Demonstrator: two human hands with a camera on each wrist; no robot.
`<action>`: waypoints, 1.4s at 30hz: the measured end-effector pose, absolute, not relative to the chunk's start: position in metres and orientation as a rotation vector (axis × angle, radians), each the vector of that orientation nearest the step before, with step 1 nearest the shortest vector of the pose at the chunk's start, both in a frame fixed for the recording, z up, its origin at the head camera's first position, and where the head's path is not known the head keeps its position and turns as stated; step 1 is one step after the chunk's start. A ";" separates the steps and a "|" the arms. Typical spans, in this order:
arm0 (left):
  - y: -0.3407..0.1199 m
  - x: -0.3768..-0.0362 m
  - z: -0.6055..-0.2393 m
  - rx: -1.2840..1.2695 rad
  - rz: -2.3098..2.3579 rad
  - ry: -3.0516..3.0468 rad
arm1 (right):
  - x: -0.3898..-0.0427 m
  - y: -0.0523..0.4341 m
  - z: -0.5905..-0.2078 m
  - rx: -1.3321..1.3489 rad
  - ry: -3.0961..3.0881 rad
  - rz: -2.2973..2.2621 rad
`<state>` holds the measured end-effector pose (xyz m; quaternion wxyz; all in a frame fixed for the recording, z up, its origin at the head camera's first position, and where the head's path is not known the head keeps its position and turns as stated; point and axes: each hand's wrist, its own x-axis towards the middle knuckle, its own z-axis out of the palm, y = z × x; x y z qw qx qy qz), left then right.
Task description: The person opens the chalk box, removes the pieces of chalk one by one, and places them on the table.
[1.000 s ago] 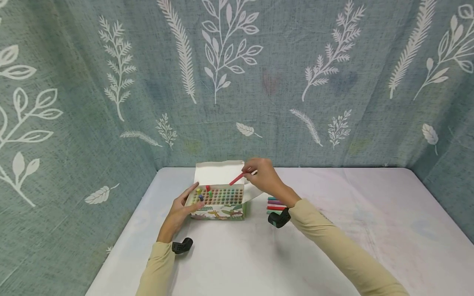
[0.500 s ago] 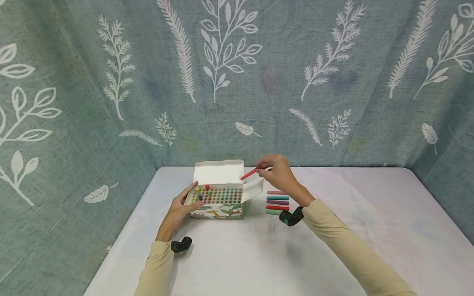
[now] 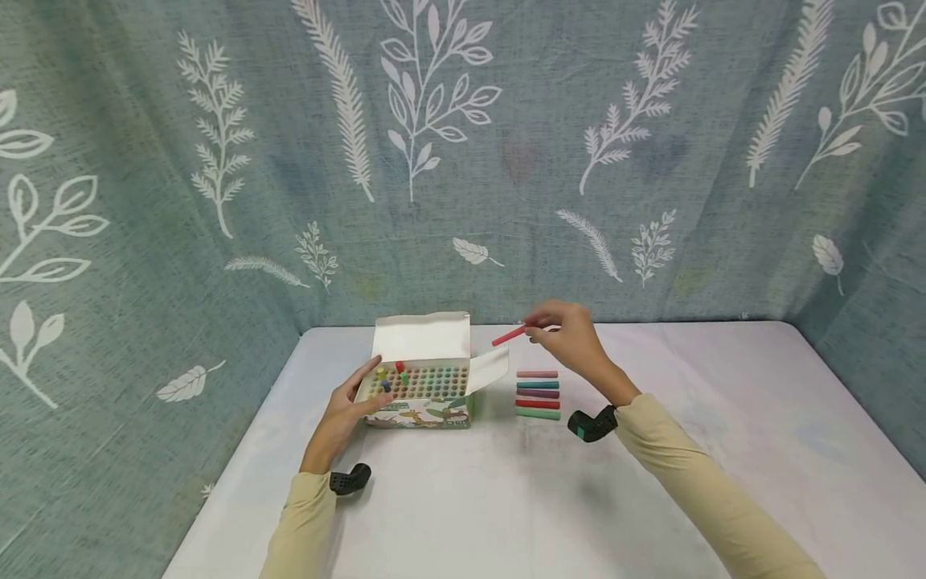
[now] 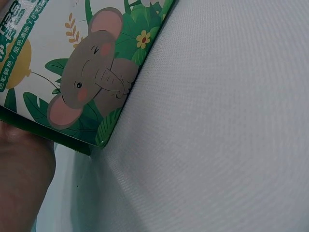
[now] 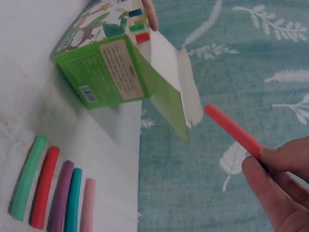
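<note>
Red chalk stick (image 3: 510, 336) pinched in my right hand (image 3: 571, 338), tip toward 9 o'clock, my left hand (image 3: 346, 406) spread against box (image 3: 423, 406).

stick (image 3: 510, 335) red | box (image 3: 422, 415) green, animal print | backdrop (image 3: 463, 161) teal, white leaf pattern | table (image 3: 506, 498) white

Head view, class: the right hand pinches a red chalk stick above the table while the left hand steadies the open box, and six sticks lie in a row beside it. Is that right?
Not quite: five sticks lie in the row, not six, as the head view and the right wrist view both show. The rest holds: the right hand pinches the red stick above the table, and the left hand steadies the open box.
</note>
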<state>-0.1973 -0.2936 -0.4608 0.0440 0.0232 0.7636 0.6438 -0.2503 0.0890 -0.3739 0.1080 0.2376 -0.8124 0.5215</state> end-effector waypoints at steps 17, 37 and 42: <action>-0.295 -0.194 -0.461 0.063 1.958 2.361 | -0.247 0.132 -0.404 0.549 -2.389 1.606; -0.303 -0.207 -0.484 0.124 2.000 2.373 | -0.253 0.167 -0.448 0.255 -2.374 1.811; -0.303 -0.207 -0.485 0.137 1.988 2.376 | -0.271 0.182 -0.486 0.203 -2.376 1.785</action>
